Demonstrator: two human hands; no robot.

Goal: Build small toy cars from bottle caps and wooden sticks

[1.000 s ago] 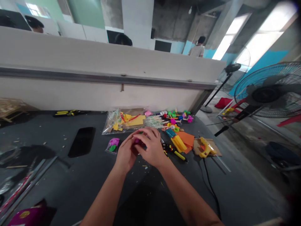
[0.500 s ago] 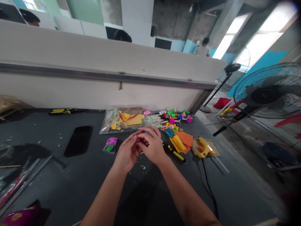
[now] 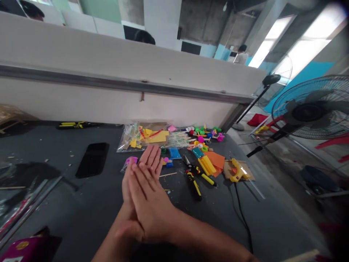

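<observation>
My right hand (image 3: 155, 203) lies flat across my left hand (image 3: 151, 158), palm against palm, with the fingers of both stretched out. Anything between the palms is hidden. Just beyond the fingertips, a small pink and blue piece (image 3: 168, 163) rests on the dark table. Left of my fingers is a small clear bag with pink material (image 3: 131, 161), partly covered by my hand. A blue packet (image 3: 174, 153) lies just past the pink and blue piece. To the right of my hands are pliers with yellow and black handles (image 3: 194, 185), their jaws pointing away.
A black phone (image 3: 92, 160) lies at left. Along the back are a clear bag with yellow pieces (image 3: 155, 136) and several colourful small shapes (image 3: 201, 139). Orange sheets (image 3: 215, 160) and a yellow glue gun (image 3: 237, 171) with a cable sit at right. A fan (image 3: 308, 111) stands beyond the table.
My hands have gone from pinching a small purple and blue thing with the fingertips to lying palm on palm, nearer to me and further left. The pliers are now uncovered.
</observation>
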